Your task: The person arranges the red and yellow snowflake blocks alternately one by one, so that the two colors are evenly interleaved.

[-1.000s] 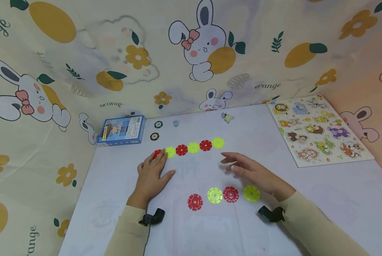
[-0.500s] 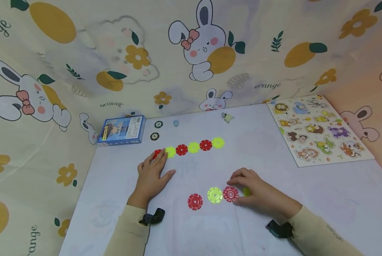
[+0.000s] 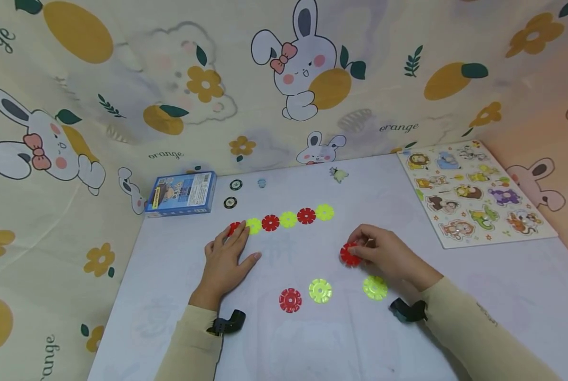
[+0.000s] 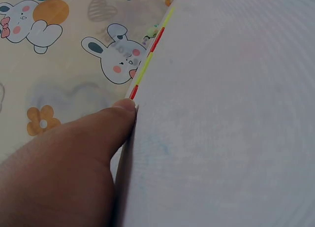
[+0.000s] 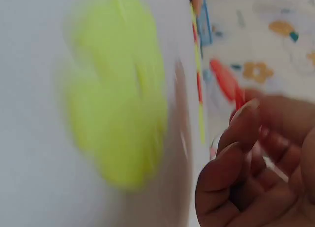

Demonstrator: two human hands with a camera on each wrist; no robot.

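My right hand (image 3: 391,255) pinches a red flower-shaped plastic disc (image 3: 348,255) between thumb and fingers; in the right wrist view the same red disc (image 5: 225,81) is seen nearly edge-on. Flat on the table, my left hand (image 3: 227,267) rests its fingertips at the left end of a row of alternating red and yellow-green discs. A red disc (image 3: 234,228) there is partly hidden by the fingers. At the row's right end lies a yellow-green disc (image 3: 324,212). Nearer the front are a loose red disc (image 3: 290,300) and two yellow-green discs, one left (image 3: 320,290) and one right (image 3: 375,288).
A blue box (image 3: 181,194) stands at the back left, with two small black rings (image 3: 230,202) beside it. At the back lies a small greenish figure (image 3: 338,174). An animal picture board (image 3: 476,196) occupies the right side. Printed cloth hangs behind the table.
My right hand came down to the front discs, took the red disc from between the yellow-green ones and carried it up and slightly right. My left hand stayed in place.
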